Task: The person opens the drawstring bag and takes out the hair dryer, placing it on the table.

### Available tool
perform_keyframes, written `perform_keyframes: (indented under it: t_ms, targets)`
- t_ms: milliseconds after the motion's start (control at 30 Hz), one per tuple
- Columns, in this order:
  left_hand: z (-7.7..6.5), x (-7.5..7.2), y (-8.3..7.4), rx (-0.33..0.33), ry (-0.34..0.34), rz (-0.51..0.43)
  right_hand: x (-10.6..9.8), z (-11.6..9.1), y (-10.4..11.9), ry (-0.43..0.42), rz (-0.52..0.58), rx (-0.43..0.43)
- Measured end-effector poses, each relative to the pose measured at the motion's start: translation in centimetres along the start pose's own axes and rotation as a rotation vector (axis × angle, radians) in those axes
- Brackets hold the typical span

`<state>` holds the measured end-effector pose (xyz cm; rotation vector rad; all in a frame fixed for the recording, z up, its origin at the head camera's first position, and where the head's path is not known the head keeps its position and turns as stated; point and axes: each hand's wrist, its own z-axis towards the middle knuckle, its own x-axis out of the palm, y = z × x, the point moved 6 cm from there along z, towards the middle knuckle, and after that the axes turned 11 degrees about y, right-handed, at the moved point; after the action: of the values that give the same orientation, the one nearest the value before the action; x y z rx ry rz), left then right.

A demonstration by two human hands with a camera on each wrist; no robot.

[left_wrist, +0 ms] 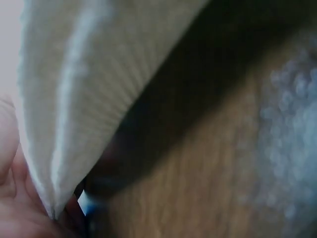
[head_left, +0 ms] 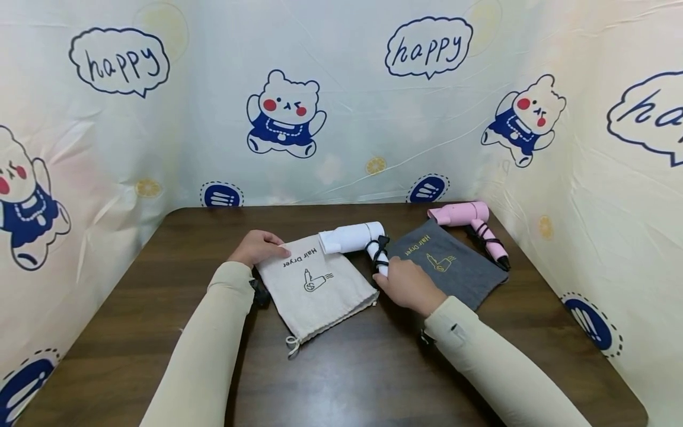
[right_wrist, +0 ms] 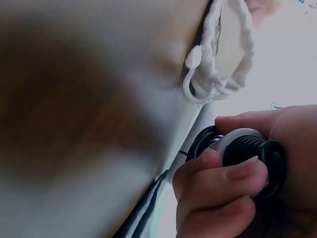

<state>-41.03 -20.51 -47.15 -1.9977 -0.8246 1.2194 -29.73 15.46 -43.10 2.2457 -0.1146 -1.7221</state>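
Note:
My left hand (head_left: 259, 247) pinches the upper left corner of a cream drawstring bag (head_left: 325, 308) printed "Hair Dryer". Its opening, with a looped cord, faces the front of the table. In the left wrist view the bag (left_wrist: 94, 74) hangs as a fold down to my palm (left_wrist: 20, 208). My right hand (head_left: 412, 286) grips the handle of a white hair dryer (head_left: 352, 238), whose barrel overlaps the bag's upper right corner in the head view. Around that handle winds a black cord (right_wrist: 252, 151), with my curled right fingers (right_wrist: 218, 186) wrapped about it.
To the right lies a dark grey "Hair Dryer" bag (head_left: 472, 281). Beyond it, by the table's right edge, rests a pink hair dryer (head_left: 460, 213) with its cord wound round the handle. A printed cloth backdrop (head_left: 341, 107) encloses the back and sides of the brown table (head_left: 341, 385).

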Motion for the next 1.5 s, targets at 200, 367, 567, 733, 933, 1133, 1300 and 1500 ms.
perform_keyframes:
  t_ms: [200,367,567,733,933,1133,1300,1500]
  targets:
    - [0.1,0.1,-0.1,-0.002,-0.007,0.056,-0.4,2.8,0.5,0.039,0.019,0.055]
    - [0.3,0.1,-0.3,-0.007,-0.016,0.136,-0.7,5.0,0.6,0.045,0.028,0.093]
    - [0.1,0.3,-0.8,-0.042,0.003,0.196,-1.0,7.0,0.9,0.056,0.029,0.109]
    - [-0.1,0.6,-1.4,-0.060,-0.014,0.275,-0.9,8.3,0.8,0.054,0.011,0.129]
    - [-0.3,0.9,-1.7,-0.093,-0.045,0.346,-0.7,9.2,0.7,0.071,-0.028,0.158]
    - [-0.7,1.3,-2.2,-0.115,-0.061,0.366,-0.6,9.3,1.1,0.075,-0.128,0.173]
    - [-1.2,1.6,-2.8,-0.128,-0.092,0.447,-0.9,8.6,1.1,0.091,-0.161,0.168]
    - [-2.5,2.2,-3.4,-0.110,-0.114,0.669,-2.3,7.5,0.2,0.059,-0.183,0.123]
